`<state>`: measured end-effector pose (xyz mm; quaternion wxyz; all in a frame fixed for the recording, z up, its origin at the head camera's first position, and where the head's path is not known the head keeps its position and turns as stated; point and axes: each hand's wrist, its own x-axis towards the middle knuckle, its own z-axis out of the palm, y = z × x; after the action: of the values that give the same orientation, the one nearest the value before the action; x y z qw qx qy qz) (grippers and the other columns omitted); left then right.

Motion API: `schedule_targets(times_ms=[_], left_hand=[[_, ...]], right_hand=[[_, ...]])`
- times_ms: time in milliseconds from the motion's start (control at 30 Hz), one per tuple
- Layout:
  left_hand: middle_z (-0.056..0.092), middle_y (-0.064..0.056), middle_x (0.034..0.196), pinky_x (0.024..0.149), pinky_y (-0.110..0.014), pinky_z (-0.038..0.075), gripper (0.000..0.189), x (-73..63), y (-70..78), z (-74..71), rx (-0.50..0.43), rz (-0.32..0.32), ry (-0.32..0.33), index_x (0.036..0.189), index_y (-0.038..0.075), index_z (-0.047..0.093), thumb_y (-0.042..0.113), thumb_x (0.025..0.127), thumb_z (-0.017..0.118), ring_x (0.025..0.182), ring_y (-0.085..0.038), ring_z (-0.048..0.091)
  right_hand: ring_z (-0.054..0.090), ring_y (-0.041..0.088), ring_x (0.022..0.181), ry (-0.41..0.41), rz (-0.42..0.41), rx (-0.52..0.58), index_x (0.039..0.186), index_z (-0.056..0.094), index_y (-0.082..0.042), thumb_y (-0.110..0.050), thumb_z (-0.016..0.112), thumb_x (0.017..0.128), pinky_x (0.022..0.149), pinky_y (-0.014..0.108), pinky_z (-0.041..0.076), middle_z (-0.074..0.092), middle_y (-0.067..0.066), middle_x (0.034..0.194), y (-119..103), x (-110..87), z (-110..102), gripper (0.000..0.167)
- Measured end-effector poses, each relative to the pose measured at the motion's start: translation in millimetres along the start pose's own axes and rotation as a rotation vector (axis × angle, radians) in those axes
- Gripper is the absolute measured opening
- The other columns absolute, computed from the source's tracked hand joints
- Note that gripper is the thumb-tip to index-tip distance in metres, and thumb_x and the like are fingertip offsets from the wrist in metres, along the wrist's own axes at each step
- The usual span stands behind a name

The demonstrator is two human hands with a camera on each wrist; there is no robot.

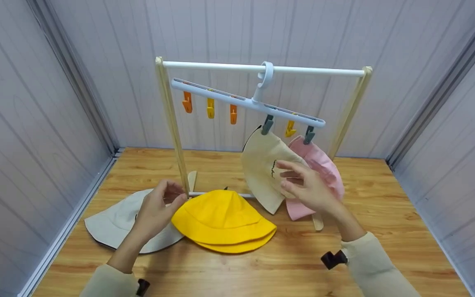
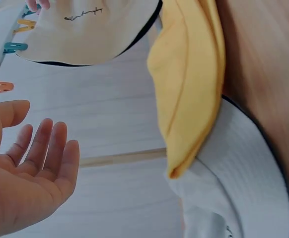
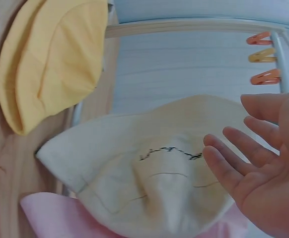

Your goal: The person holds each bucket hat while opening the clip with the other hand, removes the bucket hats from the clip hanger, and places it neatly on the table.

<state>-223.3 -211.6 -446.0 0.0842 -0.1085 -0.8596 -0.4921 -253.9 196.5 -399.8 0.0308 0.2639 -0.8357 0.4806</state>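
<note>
- done, as it appears: two bucket hats hang at centre right, a cream bucket hat (image 1: 262, 165) from one dark clip (image 1: 267, 125) and a pink bucket hat (image 1: 322, 161), partly behind it, from another.
- left, it seems: two hats lie unclipped on the wooden table (image 1: 262, 274), a yellow bucket hat (image 1: 223, 214) at lower centre overlapping a white bucket hat (image 1: 116, 218) at lower left. that suggests about half the hanging is done.
- the pale blue hanger (image 1: 215, 94), hooked over the rack's white rail (image 1: 212, 66) at upper centre, tilts down to the right; its three left clips, orange (image 1: 187, 103), yellow (image 1: 210, 108) and orange (image 1: 233, 114), hold nothing.
- left hand (image 1: 155, 212), lower left: loosely curved, thumb and fingers apart, holding nothing, near the yellow hat.
- right hand (image 1: 309, 189), centre right: fingers spread, holding nothing, before the cream hat; i cannot tell whether it touches.
</note>
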Motion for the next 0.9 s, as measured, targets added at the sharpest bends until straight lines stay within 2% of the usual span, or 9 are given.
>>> schedule_targets(times_ms=[133, 367, 533, 733, 900], left_hand=[[0.069, -0.007, 0.117, 0.101, -0.040, 0.057, 0.025, 5.7, 13.6, 0.9, -0.018, 0.046, 0.006, 0.125, 0.007, 0.060, 0.011, 0.103, 0.071, 0.110, -0.020, 0.068], [0.067, -0.007, 0.125, 0.107, -0.043, 0.054, 0.027, 16.0, 32.3, 8.2, -0.062, 0.099, -0.008, 0.129, 0.008, 0.060, 0.012, 0.104, 0.070, 0.115, -0.020, 0.066], [0.066, -0.009, 0.130, 0.108, -0.046, 0.053, 0.032, 24.6, 42.5, 15.3, -0.075, 0.133, -0.026, 0.132, 0.007, 0.060, 0.016, 0.104, 0.071, 0.117, -0.022, 0.065], [0.067, -0.007, 0.130, 0.108, -0.050, 0.051, 0.032, 40.3, 56.5, 26.9, -0.090, 0.198, -0.027, 0.132, 0.008, 0.062, 0.016, 0.103, 0.072, 0.119, -0.029, 0.065], [0.067, -0.008, 0.131, 0.108, -0.049, 0.052, 0.033, 56.6, 64.1, 40.8, -0.105, 0.250, -0.046, 0.133, 0.005, 0.062, 0.015, 0.103, 0.072, 0.118, -0.026, 0.066]], right_hand=[[0.061, 0.039, 0.133, 0.030, 0.001, 0.012, 0.153, 0.053, -0.002, -0.013, 0.069, 0.104, 0.113, 0.053, 0.048, 0.057, 0.018, 0.153, -12, 0.3, -9, 0.053], [0.062, 0.036, 0.133, 0.099, -0.002, 0.017, 0.152, 0.054, -0.002, -0.005, 0.070, 0.102, 0.111, 0.047, 0.051, 0.058, 0.015, 0.152, -26, 2.8, -20, 0.053], [0.060, 0.039, 0.133, 0.151, -0.025, 0.012, 0.151, 0.055, -0.001, -0.006, 0.071, 0.102, 0.111, 0.047, 0.051, 0.058, 0.015, 0.150, -28, 6.8, -23, 0.051], [0.059, 0.037, 0.136, 0.215, -0.014, 0.029, 0.153, 0.053, -0.003, -0.004, 0.069, 0.103, 0.115, 0.049, 0.047, 0.060, 0.017, 0.148, -30, 7.5, -26, 0.053], [0.060, 0.035, 0.134, 0.266, -0.004, 0.060, 0.154, 0.052, -0.002, -0.004, 0.069, 0.103, 0.114, 0.047, 0.049, 0.062, 0.017, 0.146, -27, 8.7, -28, 0.054]])
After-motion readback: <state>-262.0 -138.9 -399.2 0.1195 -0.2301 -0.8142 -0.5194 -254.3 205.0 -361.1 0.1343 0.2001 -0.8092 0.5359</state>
